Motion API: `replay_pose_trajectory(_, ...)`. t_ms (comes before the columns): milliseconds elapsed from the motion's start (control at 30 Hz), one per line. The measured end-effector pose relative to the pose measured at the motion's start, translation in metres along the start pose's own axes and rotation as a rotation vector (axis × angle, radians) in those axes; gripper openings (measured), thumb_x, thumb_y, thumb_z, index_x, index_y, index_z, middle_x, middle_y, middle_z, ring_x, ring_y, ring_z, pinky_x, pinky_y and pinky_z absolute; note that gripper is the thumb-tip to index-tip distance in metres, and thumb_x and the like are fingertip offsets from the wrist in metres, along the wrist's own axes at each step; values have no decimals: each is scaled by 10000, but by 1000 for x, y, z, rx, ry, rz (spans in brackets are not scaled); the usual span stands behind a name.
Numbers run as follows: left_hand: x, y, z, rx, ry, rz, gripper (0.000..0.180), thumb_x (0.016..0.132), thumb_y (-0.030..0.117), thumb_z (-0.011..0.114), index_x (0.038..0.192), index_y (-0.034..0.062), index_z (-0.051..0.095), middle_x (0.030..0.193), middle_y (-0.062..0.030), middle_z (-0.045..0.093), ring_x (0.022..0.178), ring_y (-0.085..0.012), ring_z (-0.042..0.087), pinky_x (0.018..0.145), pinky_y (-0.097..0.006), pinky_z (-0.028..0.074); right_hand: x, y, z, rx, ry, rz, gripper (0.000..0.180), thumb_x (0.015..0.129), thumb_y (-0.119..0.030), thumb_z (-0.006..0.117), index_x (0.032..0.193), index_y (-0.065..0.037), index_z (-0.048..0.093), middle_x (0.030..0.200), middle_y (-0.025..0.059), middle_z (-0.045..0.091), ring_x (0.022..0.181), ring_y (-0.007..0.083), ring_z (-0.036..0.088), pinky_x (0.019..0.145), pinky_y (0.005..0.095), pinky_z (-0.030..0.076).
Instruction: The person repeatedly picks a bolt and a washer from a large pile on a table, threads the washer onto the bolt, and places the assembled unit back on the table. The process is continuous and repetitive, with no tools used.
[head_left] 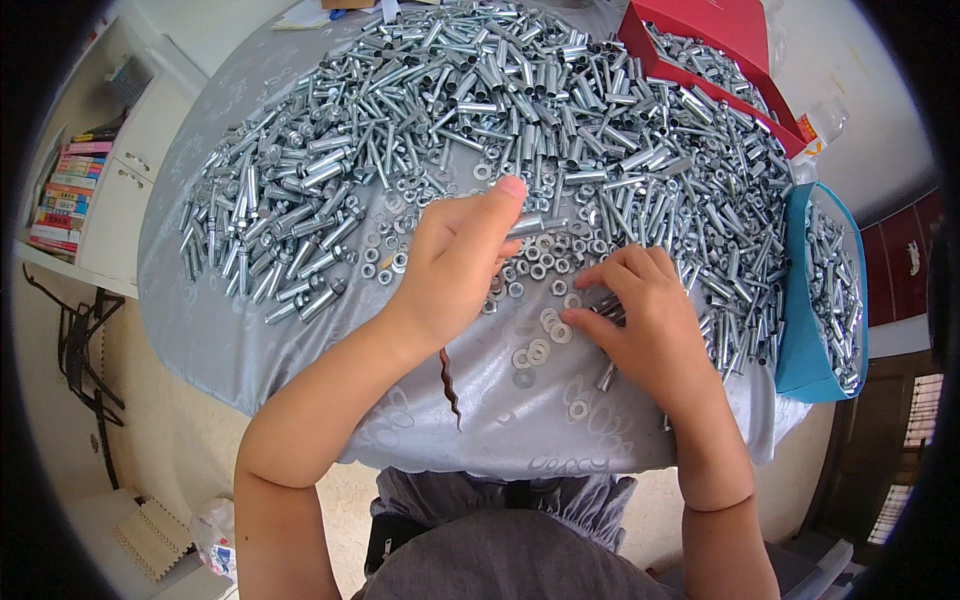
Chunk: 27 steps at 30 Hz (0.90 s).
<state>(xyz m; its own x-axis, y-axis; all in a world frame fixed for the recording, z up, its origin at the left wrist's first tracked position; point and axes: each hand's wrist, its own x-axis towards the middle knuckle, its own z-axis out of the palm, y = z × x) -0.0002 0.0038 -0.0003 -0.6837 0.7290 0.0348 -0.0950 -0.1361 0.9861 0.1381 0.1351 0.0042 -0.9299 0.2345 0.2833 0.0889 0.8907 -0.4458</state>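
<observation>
My left hand is closed around a silver expansion bolt, its thumb raised on top. The bolt's sleeve end points to the right; the rest is hidden in the fingers. To the right, my right hand hovers low over the table, thumb and index finger apart. Flat washers lie in a loose cluster beside its thumb, one of them just by the fingertips. Between and beyond both hands are scattered hex nuts. Some metal parts show in the shade under my right palm.
A big heap of loose bolts and sleeves covers the far table. Assembled bolts lie at left. A red box and a blue bin, both holding metal parts, stand at right. A dark wavy strip lies on the grey tablecloth.
</observation>
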Motion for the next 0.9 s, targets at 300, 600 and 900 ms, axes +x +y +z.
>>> replay_pose_trajectory(300, -1, -3, 3, 141, -26, 58, 500, 904, 359, 430, 487, 90, 367, 484, 64, 326, 480, -31, 307, 546, -232, 382, 0, 6, -1, 64, -37, -21, 175, 630, -94, 698, 759, -39, 593, 774, 81, 545, 785, 273, 494, 716, 355, 417)
replay_pose_trajectory(600, -2, -8, 4, 252, -33, 96, 513, 908, 346, 431, 486, 60, 366, 483, 58, 316, 488, -36, 278, 440, -249, 239, 0, 1, 3, 86, 14, -22, 173, 636, -84, 689, 775, -51, 591, 803, 74, 538, 786, 263, 495, 711, 351, 419)
replay_pose_trajectory(900, -2, -9, 3, 250, -30, 99, 509, 909, 340, 433, 493, 52, 381, 482, 57, 321, 489, -36, 283, 439, -246, 241, 1, 2, 8, 51, -22, -43, 178, 637, -97, 689, 767, -44, 579, 813, 79, 528, 797, 264, 492, 724, 346, 413)
